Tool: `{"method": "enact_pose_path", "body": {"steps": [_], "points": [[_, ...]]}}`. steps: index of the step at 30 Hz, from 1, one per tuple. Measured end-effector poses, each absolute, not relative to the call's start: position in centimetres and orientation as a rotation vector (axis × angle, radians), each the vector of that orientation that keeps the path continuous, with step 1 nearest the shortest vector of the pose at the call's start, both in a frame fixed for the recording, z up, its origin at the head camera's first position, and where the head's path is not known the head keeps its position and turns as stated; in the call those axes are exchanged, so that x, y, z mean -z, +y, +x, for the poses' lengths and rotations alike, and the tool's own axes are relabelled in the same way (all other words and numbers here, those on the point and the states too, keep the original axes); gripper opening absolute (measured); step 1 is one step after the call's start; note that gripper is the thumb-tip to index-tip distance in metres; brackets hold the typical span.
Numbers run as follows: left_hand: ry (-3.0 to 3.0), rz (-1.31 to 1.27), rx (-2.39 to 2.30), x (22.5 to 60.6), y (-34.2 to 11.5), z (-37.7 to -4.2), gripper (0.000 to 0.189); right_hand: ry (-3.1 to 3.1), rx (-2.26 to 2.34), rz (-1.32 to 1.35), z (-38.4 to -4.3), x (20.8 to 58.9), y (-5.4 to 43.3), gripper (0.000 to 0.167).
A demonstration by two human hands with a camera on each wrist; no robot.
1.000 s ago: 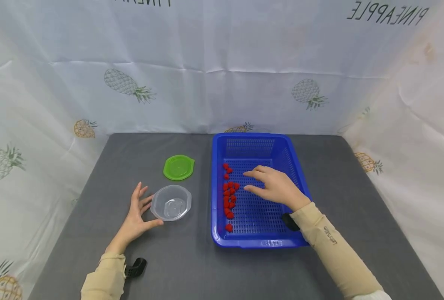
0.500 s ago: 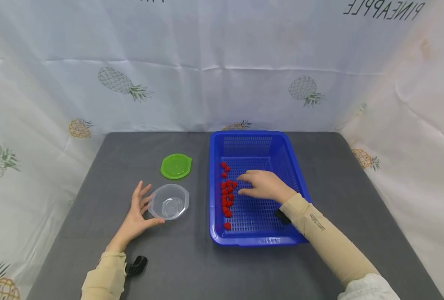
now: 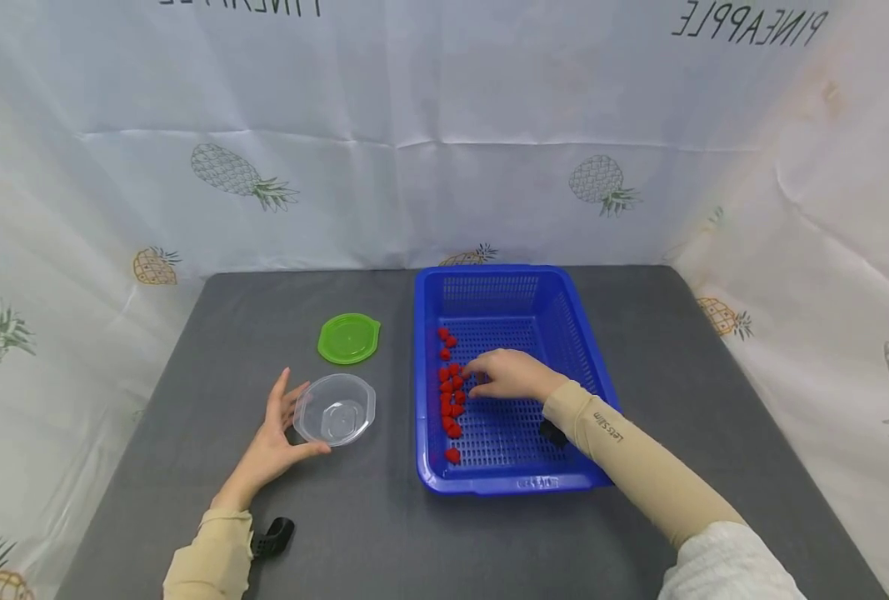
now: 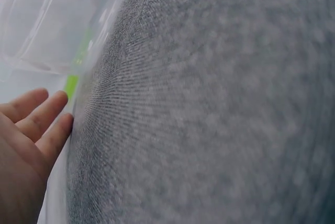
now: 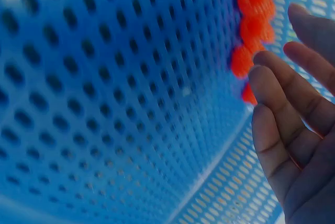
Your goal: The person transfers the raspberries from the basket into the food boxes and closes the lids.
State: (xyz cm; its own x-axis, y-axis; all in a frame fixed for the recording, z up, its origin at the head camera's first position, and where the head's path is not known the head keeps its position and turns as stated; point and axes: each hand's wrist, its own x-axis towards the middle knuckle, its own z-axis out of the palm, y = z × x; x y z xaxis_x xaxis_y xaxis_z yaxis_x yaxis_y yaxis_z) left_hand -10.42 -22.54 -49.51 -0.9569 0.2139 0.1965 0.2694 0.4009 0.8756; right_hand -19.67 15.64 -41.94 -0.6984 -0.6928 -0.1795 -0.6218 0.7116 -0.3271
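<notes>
In the head view, a clear plastic bowl [image 3: 335, 410] stands on the grey table. My left hand [image 3: 270, 440] lies beside it, thumb along its near rim and the fingers spread at its left side. Those fingers are extended in the left wrist view, with the bowl [image 4: 47, 25] beyond them. Inside the blue plastic basket [image 3: 489, 485], my right hand [image 3: 507, 375] reaches down beside several small red raspberry-like pieces [image 3: 446, 387]. Its fingers are slightly bent and the thumb stands apart. The right wrist view shows the fingertips close to the red pieces [image 5: 255, 28], with nothing held.
A green lid [image 3: 349, 338] lies on the table [image 3: 369, 533] behind the bowl. The red pieces run along the basket's left side, with one [image 3: 452, 456] apart near the front. A white pineapple-print cloth [image 3: 384, 200] hangs around the table's back and sides.
My right hand has moved left and lower in the basket, from its middle to the red pieces. My left hand keeps its place by the bowl. The head view has shifted slightly.
</notes>
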Motion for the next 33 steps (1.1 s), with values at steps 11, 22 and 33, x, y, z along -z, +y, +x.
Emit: {"method": "enact_pose_path", "body": {"steps": [11, 22, 33], "points": [[-2.7, -0.417, 1.51, 48.0, -22.1, -9.5, 0.117, 2.54, 0.437, -1.047, -19.7, 43.6, 14.8, 0.024], [-2.743, -0.431, 1.49, 48.8, -22.8, -10.2, 0.101, 2.494, 0.473, -1.022, -20.3, 44.2, 14.9, 0.025], [-2.809, -0.396, 1.426, 48.7, -22.9, -10.6, 0.1, 2.473, 0.47, -1.015, -20.8, 44.7, 14.6, 0.026]]}}
